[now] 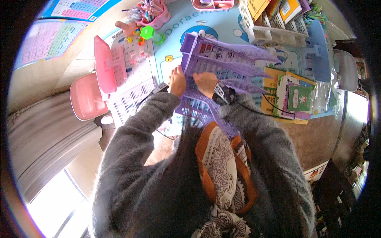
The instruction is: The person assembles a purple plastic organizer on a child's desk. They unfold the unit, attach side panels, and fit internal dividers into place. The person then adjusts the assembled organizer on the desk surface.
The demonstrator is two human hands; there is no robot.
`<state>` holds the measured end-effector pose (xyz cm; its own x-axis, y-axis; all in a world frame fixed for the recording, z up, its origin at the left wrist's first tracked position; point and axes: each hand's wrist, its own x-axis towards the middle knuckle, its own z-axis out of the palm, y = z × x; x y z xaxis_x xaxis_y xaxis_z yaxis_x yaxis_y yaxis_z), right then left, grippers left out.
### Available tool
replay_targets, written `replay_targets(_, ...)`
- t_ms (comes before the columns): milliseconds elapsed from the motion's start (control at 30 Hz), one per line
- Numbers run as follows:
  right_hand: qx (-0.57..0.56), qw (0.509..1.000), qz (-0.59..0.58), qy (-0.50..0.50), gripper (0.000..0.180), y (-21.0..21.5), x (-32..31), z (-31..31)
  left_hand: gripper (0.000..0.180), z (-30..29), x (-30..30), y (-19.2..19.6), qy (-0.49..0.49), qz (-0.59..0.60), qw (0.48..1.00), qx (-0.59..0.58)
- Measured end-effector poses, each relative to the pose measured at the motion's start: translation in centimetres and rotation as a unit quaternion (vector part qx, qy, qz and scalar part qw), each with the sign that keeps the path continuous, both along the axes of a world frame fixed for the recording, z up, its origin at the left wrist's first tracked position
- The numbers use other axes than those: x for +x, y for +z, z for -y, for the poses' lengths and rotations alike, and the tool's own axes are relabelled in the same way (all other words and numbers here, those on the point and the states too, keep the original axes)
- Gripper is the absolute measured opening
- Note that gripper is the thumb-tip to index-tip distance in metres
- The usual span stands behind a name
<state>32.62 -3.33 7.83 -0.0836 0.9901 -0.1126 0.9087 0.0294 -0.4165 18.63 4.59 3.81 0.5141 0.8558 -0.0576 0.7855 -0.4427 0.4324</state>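
Observation:
A purple plastic file rack (pixel 222 53) with several slatted dividers lies across the table in front of me. Its solid edge strip faces left, and the dividers spread to the right. My left hand (pixel 177 82) is closed at the rack's left edge, fingertips up against the plastic. Just to its right, my right hand (pixel 205 83) is curled over a divider close to that same edge. Both sets of fingers are bent, and my hands partly hide the plastic under them. A black device with a cable sits on each wrist.
Pink chairs (pixel 84 97) stand at left. At the far left of the table are a pink pen holder (pixel 162 18) and a green hexagonal toy (pixel 147 32). Booklets (pixel 298 97) lie at right, below a white basket (pixel 274 35) of books. A blue chair back (pixel 317 51) rises beyond.

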Motion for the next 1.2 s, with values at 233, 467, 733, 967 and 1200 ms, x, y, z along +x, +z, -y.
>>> replay_targets(233, 0.023, 0.998, 0.037, -0.034, 0.013, 0.5, -1.1, -0.3, 0.034, -0.5, -0.2, -0.4, 0.014, 0.035, 0.997, -0.066)
replay_targets(467, 0.051, 0.993, 0.087, 0.066, 0.011, 7.3, -0.6, 1.7, 0.041, -2.5, -0.6, -1.3, -0.043, 0.04, 0.998, 0.028)
replay_targets(733, 0.111, 0.958, 0.195, 0.177, 0.014, 18.4, 8.8, -3.4, 0.033, -10.2, 7.8, 0.8, -0.045, 0.094, 0.978, 0.181)
replay_targets(967, -0.083, 0.974, 0.192, 0.088, 0.014, 4.8, 6.5, -6.9, 0.027, -9.2, 11.3, 1.1, -0.078, 0.033, 0.983, 0.16)
replay_targets(1200, -0.026, 0.997, 0.07, 0.035, 0.014, -0.9, 6.6, -4.9, 0.022, -8.9, 11.7, 0.6, 0.024, 0.006, 0.991, 0.13)
